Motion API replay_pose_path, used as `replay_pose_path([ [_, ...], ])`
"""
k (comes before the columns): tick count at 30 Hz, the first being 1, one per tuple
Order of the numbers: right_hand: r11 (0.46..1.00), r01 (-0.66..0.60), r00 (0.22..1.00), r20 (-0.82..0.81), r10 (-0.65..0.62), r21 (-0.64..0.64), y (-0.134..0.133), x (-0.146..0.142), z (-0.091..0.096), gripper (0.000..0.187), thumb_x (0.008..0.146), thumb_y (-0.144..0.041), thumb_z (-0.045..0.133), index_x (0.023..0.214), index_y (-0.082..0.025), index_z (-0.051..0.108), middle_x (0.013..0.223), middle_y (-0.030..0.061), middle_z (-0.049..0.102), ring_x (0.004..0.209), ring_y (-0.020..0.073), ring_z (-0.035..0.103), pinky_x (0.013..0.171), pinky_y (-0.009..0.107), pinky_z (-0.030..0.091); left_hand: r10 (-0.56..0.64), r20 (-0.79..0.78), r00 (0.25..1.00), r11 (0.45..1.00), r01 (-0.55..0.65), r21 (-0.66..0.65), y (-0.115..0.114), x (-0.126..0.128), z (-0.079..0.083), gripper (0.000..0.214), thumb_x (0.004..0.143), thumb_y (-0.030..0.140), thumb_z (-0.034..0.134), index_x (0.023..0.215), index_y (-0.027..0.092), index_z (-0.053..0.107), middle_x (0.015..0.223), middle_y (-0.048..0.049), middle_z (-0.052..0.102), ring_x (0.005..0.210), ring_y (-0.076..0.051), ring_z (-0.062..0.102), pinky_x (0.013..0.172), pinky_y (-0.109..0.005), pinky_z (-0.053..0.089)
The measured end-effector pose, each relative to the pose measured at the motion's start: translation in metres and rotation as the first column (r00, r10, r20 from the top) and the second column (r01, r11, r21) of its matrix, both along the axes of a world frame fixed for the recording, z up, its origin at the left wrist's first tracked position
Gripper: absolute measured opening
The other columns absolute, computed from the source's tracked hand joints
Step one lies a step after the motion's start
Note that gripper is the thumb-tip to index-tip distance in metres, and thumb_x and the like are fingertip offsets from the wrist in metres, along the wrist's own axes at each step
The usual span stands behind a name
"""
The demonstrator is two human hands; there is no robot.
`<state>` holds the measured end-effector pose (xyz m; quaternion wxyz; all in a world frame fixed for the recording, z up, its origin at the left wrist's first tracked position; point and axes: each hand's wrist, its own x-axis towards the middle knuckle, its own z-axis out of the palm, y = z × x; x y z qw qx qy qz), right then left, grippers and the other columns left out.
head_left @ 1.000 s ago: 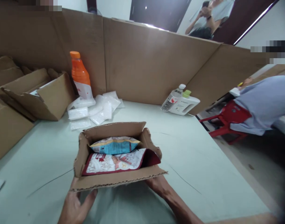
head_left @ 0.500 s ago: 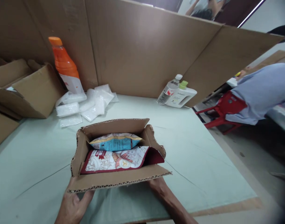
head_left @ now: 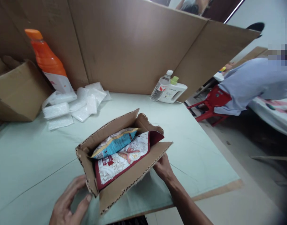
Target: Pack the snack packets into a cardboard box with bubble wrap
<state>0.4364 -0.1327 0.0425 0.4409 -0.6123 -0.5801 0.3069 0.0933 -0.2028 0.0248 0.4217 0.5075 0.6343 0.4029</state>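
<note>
The brown corrugated-cardboard open-topped box (head_left: 129,178) now sits askew to the view: half a second ago its near flap ran almost straight across, whereas now its right end swings away and its left end comes nearer the person. It is over the front part of the table covered in pale green cloth (head_left: 51,147), between the two hands; whether its base touches the cloth is hidden.

The left hand (head_left: 69,200) is spread wide at the box's left end, thumb tip by the near corner and fingers along the end wall. The right hand (head_left: 163,167) reaches against the near side towards the right end, its fingers out of sight behind the flap, so I cannot tell how tightly they close.

Inside, the blue, cream and yellow printed pouch (head_left: 114,145) leans along the far wall, and the white pouch with a maroon border and food pictures (head_left: 124,157) lies in front of it. Both turn with the box and keep their places, so the shift seems to alter only the box's heading, not its packing. The right hand probably steadies most of the load, the left guiding the corner
</note>
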Motion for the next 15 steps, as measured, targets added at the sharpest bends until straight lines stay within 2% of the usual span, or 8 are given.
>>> replay_pose_path([
  [4, 0.999, 0.031, 1.000, 0.002, -0.031, -0.018, -0.006, -0.003, -0.012, 0.046, 0.085, -0.054, 0.067, 0.113, -0.018, 0.068, 0.104, 0.0123, 0.074, 0.099, 0.0317, 0.069, 0.076, 0.041, 0.061, 0.046, 0.036, 0.998, 0.998, -0.048, 0.045, 0.028, 0.001, 0.009, 0.067, 0.074, 0.055, 0.076, 0.131, 0.021, 0.064, 0.136, -0.0130, 0.066, 0.115, -0.030, 0.069, 0.095, -0.037, 0.059],
  [6, 0.999, 0.031, 1.000, 0.004, -0.031, -0.030, -0.008, -0.006, -0.016, 0.045, 0.086, -0.052, 0.066, 0.115, -0.018, 0.068, 0.111, 0.0137, 0.074, 0.098, 0.0312, 0.070, 0.076, 0.041, 0.061, 0.018, 0.074, 0.997, 0.998, -0.022, 0.056, 0.037, 0.009, 0.014, 0.078, 0.072, 0.053, 0.079, 0.139, 0.020, 0.057, 0.140, -0.0151, 0.063, 0.116, -0.030, 0.068, 0.095, -0.036, 0.060],
  [10, 0.999, 0.043, 0.999, -0.003, -0.043, -0.029, -0.011, -0.012, -0.017, 0.041, 0.085, -0.046, 0.067, 0.115, -0.019, 0.067, 0.114, 0.0132, 0.074, 0.101, 0.0305, 0.070, 0.080, 0.041, 0.061, -0.034, 0.108, 0.994, 0.999, 0.030, 0.039, 0.042, 0.020, 0.017, 0.080, 0.073, 0.052, 0.078, 0.142, 0.020, 0.053, 0.141, -0.0157, 0.061, 0.121, -0.031, 0.066, 0.095, -0.035, 0.060],
  [15, 0.996, 0.074, 0.997, 0.009, -0.074, -0.041, -0.024, -0.017, -0.015, 0.029, 0.085, -0.045, 0.065, 0.097, -0.019, 0.069, 0.096, 0.0102, 0.076, 0.087, 0.0260, 0.070, 0.070, 0.034, 0.060, 0.004, 0.104, 0.995, 1.000, -0.006, 0.028, 0.041, 0.011, 0.016, 0.081, 0.068, 0.058, 0.079, 0.137, 0.019, 0.060, 0.139, -0.0157, 0.064, 0.125, -0.035, 0.064, 0.098, -0.038, 0.059],
])
